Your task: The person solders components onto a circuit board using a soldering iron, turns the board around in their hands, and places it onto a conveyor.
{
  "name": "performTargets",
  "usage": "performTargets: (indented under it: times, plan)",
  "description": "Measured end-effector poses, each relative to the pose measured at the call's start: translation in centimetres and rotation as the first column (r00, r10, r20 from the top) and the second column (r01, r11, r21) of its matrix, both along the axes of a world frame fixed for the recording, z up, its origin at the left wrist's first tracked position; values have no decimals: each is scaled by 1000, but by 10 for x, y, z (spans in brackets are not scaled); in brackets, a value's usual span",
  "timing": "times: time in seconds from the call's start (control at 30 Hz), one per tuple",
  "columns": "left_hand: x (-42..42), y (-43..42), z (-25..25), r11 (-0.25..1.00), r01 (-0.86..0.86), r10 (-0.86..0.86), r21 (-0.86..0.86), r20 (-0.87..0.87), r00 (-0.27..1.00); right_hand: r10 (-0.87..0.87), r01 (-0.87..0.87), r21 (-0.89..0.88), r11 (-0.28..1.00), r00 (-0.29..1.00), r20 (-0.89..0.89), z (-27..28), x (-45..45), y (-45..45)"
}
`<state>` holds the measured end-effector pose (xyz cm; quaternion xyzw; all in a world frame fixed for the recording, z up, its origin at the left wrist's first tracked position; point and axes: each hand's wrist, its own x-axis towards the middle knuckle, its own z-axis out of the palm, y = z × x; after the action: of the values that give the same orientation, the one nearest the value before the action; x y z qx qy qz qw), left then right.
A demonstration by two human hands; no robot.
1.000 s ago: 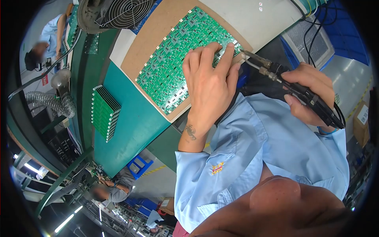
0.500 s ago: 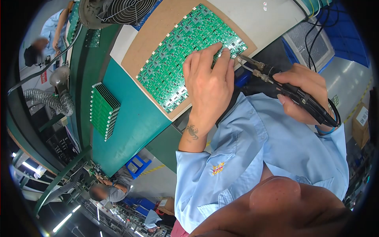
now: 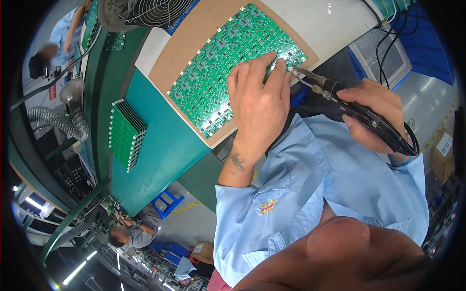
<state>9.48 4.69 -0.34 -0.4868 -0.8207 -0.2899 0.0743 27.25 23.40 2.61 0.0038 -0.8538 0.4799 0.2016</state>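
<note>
A large panel of green circuit boards (image 3: pixel 218 68), densely fitted with small parts, lies on a brown board (image 3: pixel 167 60). My left hand (image 3: pixel 259 97) rests palm down on the panel's near side, fingers bent and slightly apart, their tips touching it. Whatever is under those fingertips is hidden. In my right hand (image 3: pixel 376 114) is a black soldering tweezers (image 3: pixel 361 116) with two metal barrels, gripped between thumb and fingers. Its tips converge at the panel's right edge, close beside my left fingers; I cannot tell whether they touch it.
Several green circuit boards (image 3: pixel 127 138) stand in a row on the teal mat (image 3: pixel 170 155) at left. A round fan guard (image 3: pixel 160 12) and a flexible duct (image 3: pixel 60 121) are beyond. Black cables (image 3: pixel 383 53) hang at upper right. Other people work at far left and lower left.
The view has shifted very slightly. Both hands and the soldering tweezers keep nearly the same place at the panel's right edge.
</note>
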Motion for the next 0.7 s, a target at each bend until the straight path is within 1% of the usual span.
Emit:
performTargets:
  times: [0.1,0.47,0.7]
  plan:
    - [0,0,1,1000,-17,16,-9,-18,1000,-7,8,-12,1000,999,46,1,1,0]
    - [0,0,0,1000,9,-9,7,-2,1000,-6,6,10,1000,999,34,4,0,1]
    - [0,0,2,1000,-19,19,-9,-13,1000,-6,6,3,1000,999,41,5,2,1]
